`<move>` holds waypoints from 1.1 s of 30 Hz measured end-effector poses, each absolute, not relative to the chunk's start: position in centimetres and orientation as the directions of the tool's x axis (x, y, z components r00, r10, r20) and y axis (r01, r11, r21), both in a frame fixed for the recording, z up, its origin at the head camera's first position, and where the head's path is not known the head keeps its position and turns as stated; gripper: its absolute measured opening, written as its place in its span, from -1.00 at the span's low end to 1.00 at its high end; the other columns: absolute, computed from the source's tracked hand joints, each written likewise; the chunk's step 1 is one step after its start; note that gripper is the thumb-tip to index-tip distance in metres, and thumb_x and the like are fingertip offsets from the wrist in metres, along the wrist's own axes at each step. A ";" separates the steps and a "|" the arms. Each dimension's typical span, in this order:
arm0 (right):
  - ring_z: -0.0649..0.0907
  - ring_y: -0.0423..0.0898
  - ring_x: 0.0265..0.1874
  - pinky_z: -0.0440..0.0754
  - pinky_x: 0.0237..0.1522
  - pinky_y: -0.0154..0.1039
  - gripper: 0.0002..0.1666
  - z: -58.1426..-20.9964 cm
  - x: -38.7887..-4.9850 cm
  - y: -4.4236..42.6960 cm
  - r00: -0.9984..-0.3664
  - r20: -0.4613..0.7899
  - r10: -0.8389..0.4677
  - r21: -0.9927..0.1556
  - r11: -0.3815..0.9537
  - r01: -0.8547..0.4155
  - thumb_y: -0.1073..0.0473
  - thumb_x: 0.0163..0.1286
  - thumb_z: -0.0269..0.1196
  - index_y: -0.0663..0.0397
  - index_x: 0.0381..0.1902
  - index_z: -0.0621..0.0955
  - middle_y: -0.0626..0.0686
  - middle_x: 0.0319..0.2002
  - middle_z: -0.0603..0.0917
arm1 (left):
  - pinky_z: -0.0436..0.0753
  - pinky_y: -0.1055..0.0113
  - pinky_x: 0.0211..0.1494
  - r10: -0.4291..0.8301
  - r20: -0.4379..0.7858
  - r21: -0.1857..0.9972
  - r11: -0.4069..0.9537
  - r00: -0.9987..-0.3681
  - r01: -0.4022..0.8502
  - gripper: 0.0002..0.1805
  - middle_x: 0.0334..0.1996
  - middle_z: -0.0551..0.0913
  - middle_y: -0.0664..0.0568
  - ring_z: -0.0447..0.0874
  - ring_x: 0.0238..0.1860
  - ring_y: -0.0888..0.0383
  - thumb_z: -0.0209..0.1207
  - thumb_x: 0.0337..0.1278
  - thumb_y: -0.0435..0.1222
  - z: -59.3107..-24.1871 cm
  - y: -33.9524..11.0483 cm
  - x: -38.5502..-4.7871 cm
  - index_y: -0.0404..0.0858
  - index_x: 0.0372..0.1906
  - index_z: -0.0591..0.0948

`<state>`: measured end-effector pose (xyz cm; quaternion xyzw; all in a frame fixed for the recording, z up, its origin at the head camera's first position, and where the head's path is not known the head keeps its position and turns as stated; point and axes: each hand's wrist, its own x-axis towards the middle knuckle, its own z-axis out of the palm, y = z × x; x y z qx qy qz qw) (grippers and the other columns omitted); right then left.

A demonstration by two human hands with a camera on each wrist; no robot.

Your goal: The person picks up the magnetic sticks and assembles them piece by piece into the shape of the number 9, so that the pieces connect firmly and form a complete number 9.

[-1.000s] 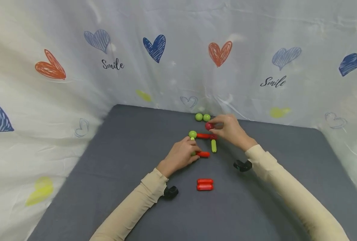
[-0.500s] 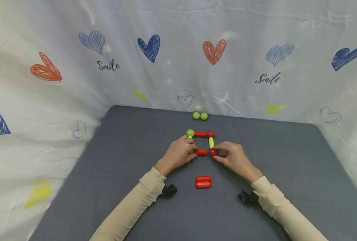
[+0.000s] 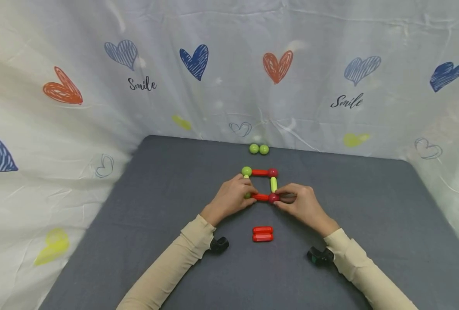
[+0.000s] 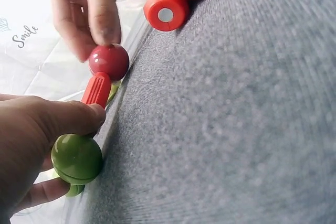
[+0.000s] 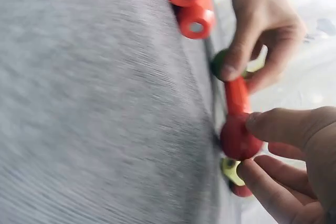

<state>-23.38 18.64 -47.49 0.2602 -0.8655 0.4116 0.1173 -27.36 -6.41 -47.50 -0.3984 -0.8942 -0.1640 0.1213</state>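
On the grey table a four-sided outline of rods and balls lies between the hands. Its far side is a red rod (image 3: 259,172) between a green ball (image 3: 246,172) and a red ball (image 3: 272,172); a yellow-green rod (image 3: 273,184) forms the right side. My left hand (image 3: 231,199) grips the near red rod (image 4: 96,90) beside its green ball (image 4: 77,159). With thumb and fingers my right hand (image 3: 304,207) pinches the near red ball (image 3: 273,198), which touches that rod's right end. The left yellow-green rod is mostly hidden by the left hand.
Two red rods (image 3: 262,234) lie side by side nearer the front of the grey table (image 3: 175,267). Two green balls (image 3: 259,149) sit at the back edge, below a white curtain (image 3: 229,77) printed with hearts.
My right hand has brought a red ball from the back toward the front, to the near end of the right yellow-green rod and against the near red rod. The left hand has kept its hold.
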 end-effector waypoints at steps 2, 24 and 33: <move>0.78 -0.07 -0.33 0.70 -0.32 -0.34 -0.68 -47.1 -23.6 18.9 -0.857 0.409 -0.314 -0.677 0.525 -0.516 0.38 0.07 0.55 0.26 -0.18 0.75 0.08 -0.25 0.74 | 0.53 0.40 -0.23 0.674 0.346 0.198 0.628 -0.653 0.753 -0.82 -0.24 0.69 0.20 0.45 -0.22 0.20 0.45 0.11 -0.12 -47.5 -6.4 -27.4 -0.04 -0.18 0.82; 0.76 -0.01 -0.55 0.72 -0.46 -0.14 -0.77 -45.5 -29.0 17.5 -0.993 -0.104 -0.055 -0.799 0.599 0.051 0.17 0.23 0.46 0.29 -0.36 0.76 0.14 -0.51 0.75 | 0.56 0.39 -0.24 0.675 0.357 0.195 0.623 -0.646 0.758 -0.81 -0.26 0.67 0.19 0.47 -0.21 0.19 0.47 0.08 -0.12 -47.9 -6.4 -27.4 -0.04 -0.19 0.82; 0.74 -0.06 -0.59 0.71 -0.50 -0.17 -0.79 -45.6 -29.8 17.2 -0.984 -0.179 -0.010 -0.776 0.616 0.135 0.20 0.18 0.47 0.31 -0.40 0.78 0.11 -0.54 0.74 | 0.56 0.40 -0.25 0.668 0.350 0.181 0.639 -0.657 0.747 -0.81 -0.25 0.68 0.21 0.46 -0.21 0.20 0.46 0.09 -0.11 -47.8 -6.4 -27.5 -0.02 -0.18 0.82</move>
